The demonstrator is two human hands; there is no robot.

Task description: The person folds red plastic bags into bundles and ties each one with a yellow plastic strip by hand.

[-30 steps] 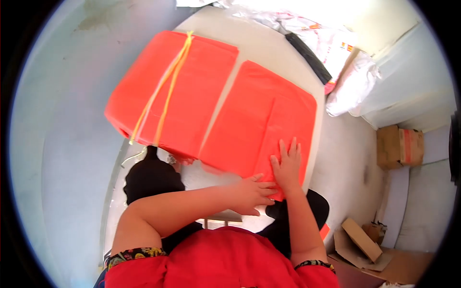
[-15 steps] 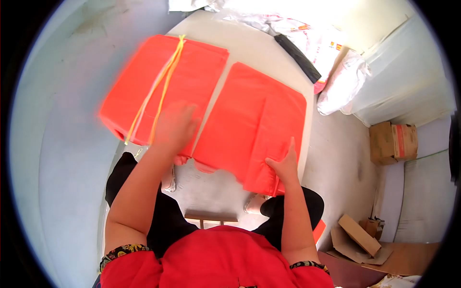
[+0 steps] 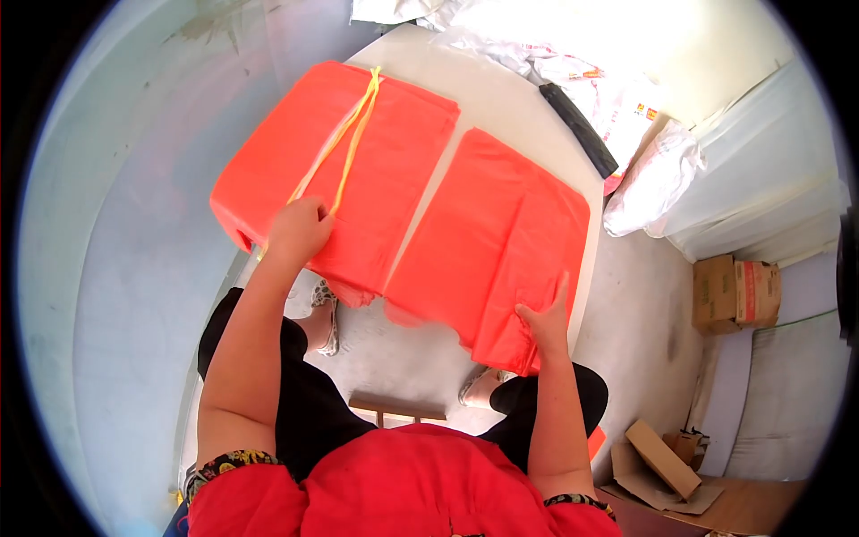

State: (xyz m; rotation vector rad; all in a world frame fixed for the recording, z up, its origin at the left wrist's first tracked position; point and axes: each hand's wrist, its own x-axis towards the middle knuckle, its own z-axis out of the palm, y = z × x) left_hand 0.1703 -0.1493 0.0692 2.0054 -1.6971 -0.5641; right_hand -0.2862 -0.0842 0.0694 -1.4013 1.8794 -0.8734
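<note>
Two stacks of red plastic sheets lie side by side on a pale table [image 3: 420,61], a narrow gap between them. Yellow and whitish ties [image 3: 356,125] run lengthwise over the left stack [image 3: 407,134]. My left hand [image 3: 301,231] is closed on the lower part of these ties, at the stack's near edge; its fingertips are partly hidden. On the right stack [image 3: 474,215], near its lower right corner, my right hand [image 3: 548,322] rests with thumb and forefinger apart. Folds run through the red sheets beside it.
A black roll [image 3: 579,131] lies at the table's far right edge, beside white printed bags [image 3: 658,174]. Cardboard boxes [image 3: 735,294] stand on the floor at the right, with opened cardboard [image 3: 662,461] lower down. A pale wall [image 3: 134,268] is at the left.
My left hand has moved from beside my right hand to the left stack and closed on the ties. My right hand stays by the right stack's edge, its fingers now less spread.
</note>
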